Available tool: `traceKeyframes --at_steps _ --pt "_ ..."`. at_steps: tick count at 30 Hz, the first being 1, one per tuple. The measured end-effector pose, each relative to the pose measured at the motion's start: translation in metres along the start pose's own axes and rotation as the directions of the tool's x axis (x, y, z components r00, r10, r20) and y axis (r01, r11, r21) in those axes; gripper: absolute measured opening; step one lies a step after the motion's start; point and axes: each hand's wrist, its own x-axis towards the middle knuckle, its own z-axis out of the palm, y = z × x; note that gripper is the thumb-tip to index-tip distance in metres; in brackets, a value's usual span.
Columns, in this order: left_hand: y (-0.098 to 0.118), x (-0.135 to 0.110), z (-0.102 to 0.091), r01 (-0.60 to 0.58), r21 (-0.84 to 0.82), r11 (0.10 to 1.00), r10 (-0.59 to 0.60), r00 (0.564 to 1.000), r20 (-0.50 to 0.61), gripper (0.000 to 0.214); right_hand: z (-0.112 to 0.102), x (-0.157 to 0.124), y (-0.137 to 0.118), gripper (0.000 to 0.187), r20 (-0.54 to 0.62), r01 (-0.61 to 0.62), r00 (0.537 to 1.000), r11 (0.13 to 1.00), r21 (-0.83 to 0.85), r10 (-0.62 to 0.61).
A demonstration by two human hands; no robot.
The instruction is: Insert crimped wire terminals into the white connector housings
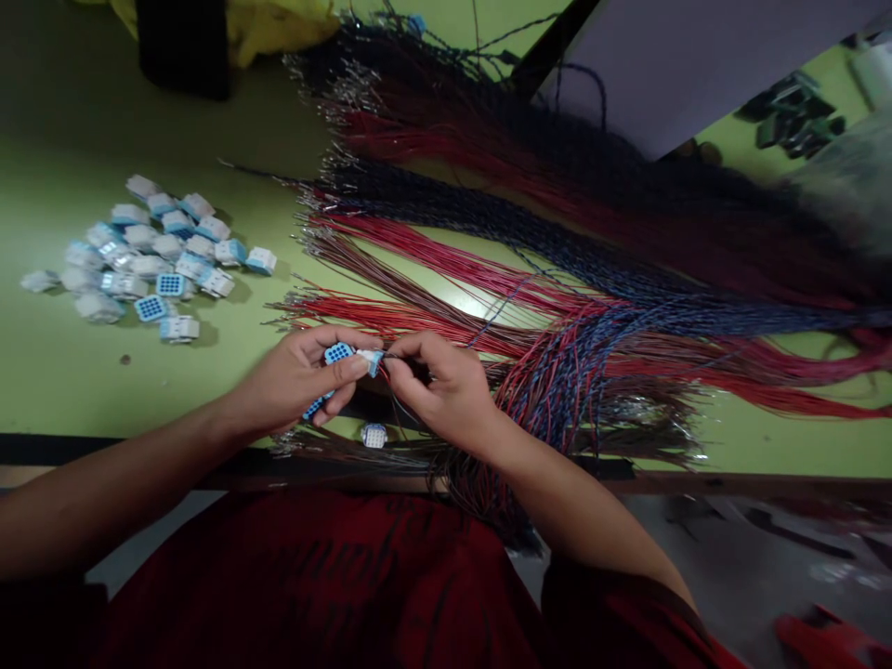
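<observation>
My left hand (303, 376) is closed round a few white-and-blue plastic connectors (339, 353), one pinched between thumb and forefinger near the table's front edge. My right hand (439, 386) pinches a thin wire (394, 357) right at that connector's end. Both hands meet above the green table (62, 362). Another connector (374, 435) lies on the table just below my hands. Bundles of red, blue and dark wires (557, 269) with metal terminals fan out from the right toward my hands.
A pile of several white-and-blue connectors (150, 255) lies at the left of the table. A yellow object and a dark block (182, 42) sit at the back left. A grey panel (683, 65) and dark parts (794, 111) are at the back right.
</observation>
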Motion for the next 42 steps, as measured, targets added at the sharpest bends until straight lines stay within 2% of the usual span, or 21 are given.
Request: traceKeyframes --at_steps 3,5,13,16,21,28,34,39,42 --pt "0.002 0.0 0.0 -0.01 -0.017 1.0 0.009 1.0 -0.018 0.045 0.0 0.0 0.0 0.005 -0.002 -0.087 0.996 0.992 0.087 0.088" --pt "0.003 0.0 0.001 -0.005 -0.016 1.0 0.005 1.0 -0.021 0.045 0.0 0.001 -0.001 0.007 0.01 -0.107 0.994 0.991 0.085 0.106" --pt "-0.003 0.003 0.001 -0.043 0.047 0.998 0.044 0.999 -0.024 0.033 0.002 0.002 0.001 0.01 0.014 -0.025 1.0 0.997 -0.069 0.026" --pt "-0.004 0.004 0.001 -0.05 0.055 0.997 0.052 0.998 -0.032 0.031 0.002 0.0 0.003 0.009 0.015 -0.029 0.999 0.997 -0.078 0.03" --pt "-0.004 0.004 0.0 -0.058 -0.017 0.998 0.057 0.997 -0.049 0.037 0.0 0.001 0.003 0.009 0.001 -0.144 0.99 0.985 0.094 0.144" --pt "-0.004 0.005 0.001 -0.033 -0.037 0.999 0.032 0.999 -0.037 0.039 0.0 0.006 0.002 0.005 -0.006 -0.155 0.987 0.963 0.221 0.16" --pt "-0.002 0.006 0.002 0.003 -0.056 0.998 -0.005 0.999 -0.036 0.043 -0.009 0.008 0.002 0.012 -0.046 -0.023 0.999 0.999 0.028 0.024" --pt "0.001 0.004 -0.001 0.017 -0.079 0.997 -0.022 0.998 -0.064 0.048 -0.013 0.006 0.001 0.012 0.029 0.03 0.999 0.987 -0.159 -0.026" --pt "0.001 0.003 -0.001 0.026 -0.08 0.996 -0.031 0.997 -0.065 0.049 -0.015 0.005 0.002 0.013 0.061 0.065 0.997 0.977 -0.205 -0.054"
